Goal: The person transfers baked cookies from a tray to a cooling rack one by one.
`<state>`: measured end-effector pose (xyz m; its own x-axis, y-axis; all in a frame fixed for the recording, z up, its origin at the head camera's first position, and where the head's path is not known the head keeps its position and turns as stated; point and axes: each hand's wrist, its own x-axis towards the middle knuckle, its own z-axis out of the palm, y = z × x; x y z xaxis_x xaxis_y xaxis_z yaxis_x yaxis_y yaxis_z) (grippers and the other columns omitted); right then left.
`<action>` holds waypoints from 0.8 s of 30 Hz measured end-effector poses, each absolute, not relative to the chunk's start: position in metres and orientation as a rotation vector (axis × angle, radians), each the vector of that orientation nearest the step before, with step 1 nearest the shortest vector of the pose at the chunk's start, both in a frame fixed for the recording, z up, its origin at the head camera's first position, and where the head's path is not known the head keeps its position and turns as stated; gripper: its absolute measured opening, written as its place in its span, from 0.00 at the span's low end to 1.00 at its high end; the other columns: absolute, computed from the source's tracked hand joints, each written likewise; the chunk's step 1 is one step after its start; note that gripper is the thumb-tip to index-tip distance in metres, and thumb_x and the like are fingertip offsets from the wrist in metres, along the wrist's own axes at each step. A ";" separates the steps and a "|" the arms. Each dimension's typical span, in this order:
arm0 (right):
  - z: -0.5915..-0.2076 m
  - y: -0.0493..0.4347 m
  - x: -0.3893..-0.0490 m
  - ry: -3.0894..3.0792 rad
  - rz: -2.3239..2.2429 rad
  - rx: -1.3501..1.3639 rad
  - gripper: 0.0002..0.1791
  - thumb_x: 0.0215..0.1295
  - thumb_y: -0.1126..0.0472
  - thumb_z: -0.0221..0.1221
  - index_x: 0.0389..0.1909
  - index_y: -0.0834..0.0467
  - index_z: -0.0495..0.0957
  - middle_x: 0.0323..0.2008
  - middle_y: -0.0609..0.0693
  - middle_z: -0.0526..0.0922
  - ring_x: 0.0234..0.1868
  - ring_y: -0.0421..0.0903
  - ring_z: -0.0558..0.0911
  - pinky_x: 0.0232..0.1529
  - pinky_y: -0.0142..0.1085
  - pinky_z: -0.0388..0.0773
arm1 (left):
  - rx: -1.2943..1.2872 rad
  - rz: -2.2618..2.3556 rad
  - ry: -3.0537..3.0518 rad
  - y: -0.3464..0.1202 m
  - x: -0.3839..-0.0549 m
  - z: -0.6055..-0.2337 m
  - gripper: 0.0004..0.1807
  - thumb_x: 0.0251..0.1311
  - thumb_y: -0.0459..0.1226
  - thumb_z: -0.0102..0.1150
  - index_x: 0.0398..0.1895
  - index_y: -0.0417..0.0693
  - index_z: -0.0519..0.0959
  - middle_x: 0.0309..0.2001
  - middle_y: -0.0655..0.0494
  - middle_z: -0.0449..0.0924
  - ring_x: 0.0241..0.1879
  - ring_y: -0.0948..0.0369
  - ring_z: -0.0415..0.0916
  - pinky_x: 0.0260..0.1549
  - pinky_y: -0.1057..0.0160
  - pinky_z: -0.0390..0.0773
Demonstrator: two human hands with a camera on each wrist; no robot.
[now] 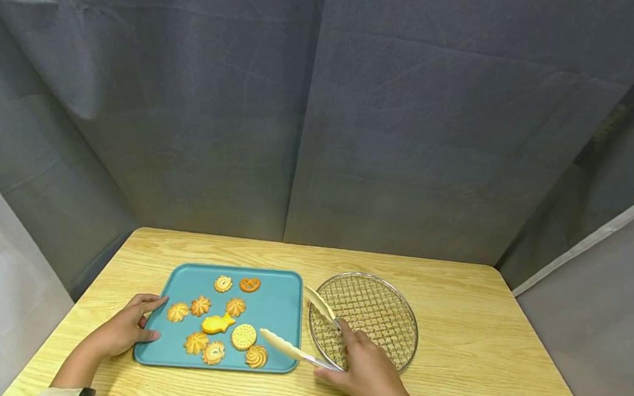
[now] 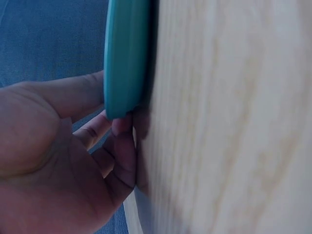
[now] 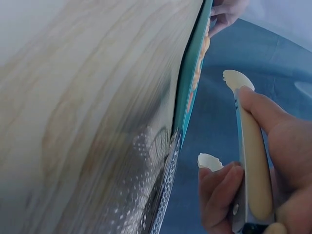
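My left hand [image 1: 126, 326] grips the left edge of a teal tray [image 1: 289, 282]. In the left wrist view its thumb lies on the tray rim [image 2: 117, 63] and the other fingers curl beneath. Several cookies lie on the tray, among them a fish-shaped cookie [image 1: 217, 323], a round cookie [image 1: 243, 336], a swirl cookie [image 1: 256, 357] and a pretzel [image 1: 249, 285]. My right hand [image 1: 368, 373] holds cream-tipped tongs [image 1: 281, 346] with their arms spread and nothing between the tips. One tip hangs over the tray's right side, the other near a round wire rack [image 1: 392, 313].
The rack stands right of the tray on a light wooden table [image 1: 477, 350]. Grey curtains [image 1: 234, 125] rise behind the table and along both sides.
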<state>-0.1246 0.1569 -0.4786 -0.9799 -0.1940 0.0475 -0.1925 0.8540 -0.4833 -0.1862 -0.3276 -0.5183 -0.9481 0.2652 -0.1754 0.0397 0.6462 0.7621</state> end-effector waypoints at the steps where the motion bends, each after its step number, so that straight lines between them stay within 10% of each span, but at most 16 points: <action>1: -0.479 0.155 -0.124 3.020 -0.787 -0.319 0.59 0.47 0.30 0.75 0.76 0.57 0.67 0.48 0.62 0.83 0.42 0.61 0.84 0.43 0.59 0.81 | 0.246 1.195 2.595 -0.328 -0.186 -0.518 0.48 0.58 0.31 0.72 0.78 0.27 0.57 0.72 0.28 0.51 0.36 0.54 0.61 0.31 0.64 0.66; 24: -0.483 0.128 -0.121 3.011 -0.702 -0.507 0.58 0.48 0.29 0.73 0.74 0.58 0.68 0.53 0.65 0.81 0.41 0.63 0.85 0.39 0.59 0.80 | 0.251 1.178 2.624 -0.326 -0.185 -0.518 0.47 0.58 0.31 0.72 0.77 0.27 0.57 0.71 0.27 0.52 0.35 0.55 0.61 0.32 0.65 0.66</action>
